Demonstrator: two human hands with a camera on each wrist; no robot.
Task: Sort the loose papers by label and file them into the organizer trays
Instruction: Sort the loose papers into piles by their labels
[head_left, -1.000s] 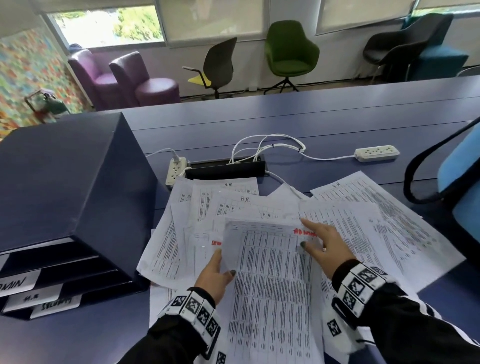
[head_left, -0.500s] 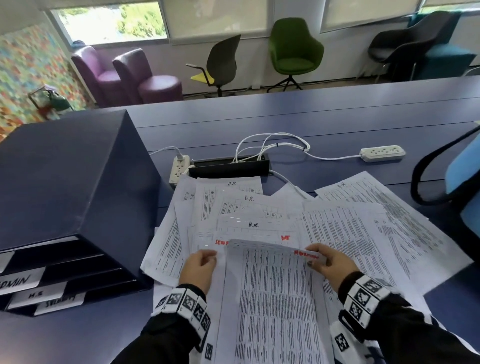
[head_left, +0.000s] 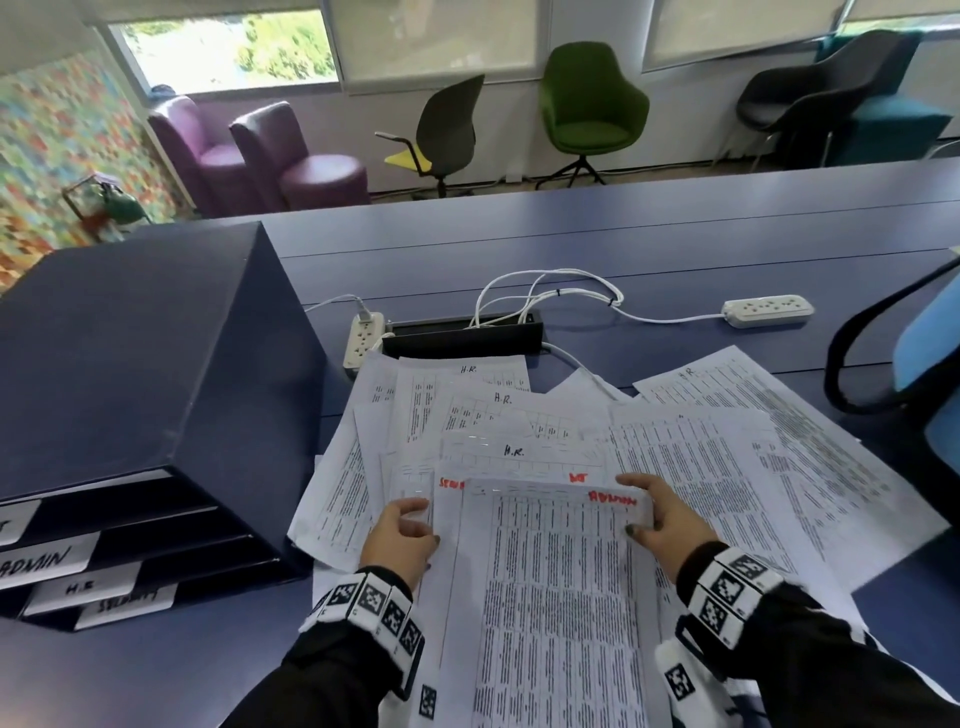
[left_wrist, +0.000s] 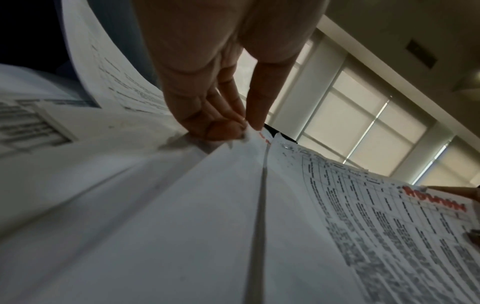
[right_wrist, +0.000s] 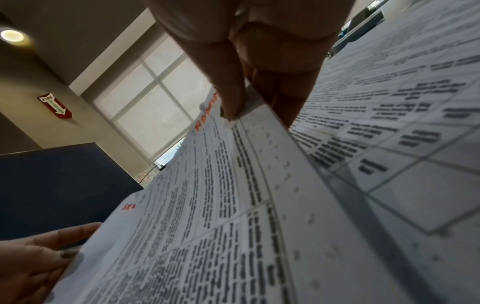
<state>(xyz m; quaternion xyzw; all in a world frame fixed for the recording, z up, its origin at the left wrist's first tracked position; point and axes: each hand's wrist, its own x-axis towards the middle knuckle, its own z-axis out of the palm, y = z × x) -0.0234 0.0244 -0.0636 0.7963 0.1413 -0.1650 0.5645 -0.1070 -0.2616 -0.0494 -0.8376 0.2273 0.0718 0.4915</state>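
2 hands hold 1 sheet (head_left: 556, 587) marked ADMIN above the paper pile (head_left: 727, 467): the right hand (head_left: 662, 519) pinches its top right corner, the left hand (head_left: 402, 535) pinches the left edge, likely to free it for the organizer (head_left: 130, 364) tray labelled ADMIN (head_left: 44, 561).

White papers (head_left: 561, 597) carry dense black print and red handwritten labels. The table (head_left: 571, 244) and organizer (head_left: 130, 353) are dark blue; the organizer's tray labels (head_left: 44, 558) are white with black lettering.
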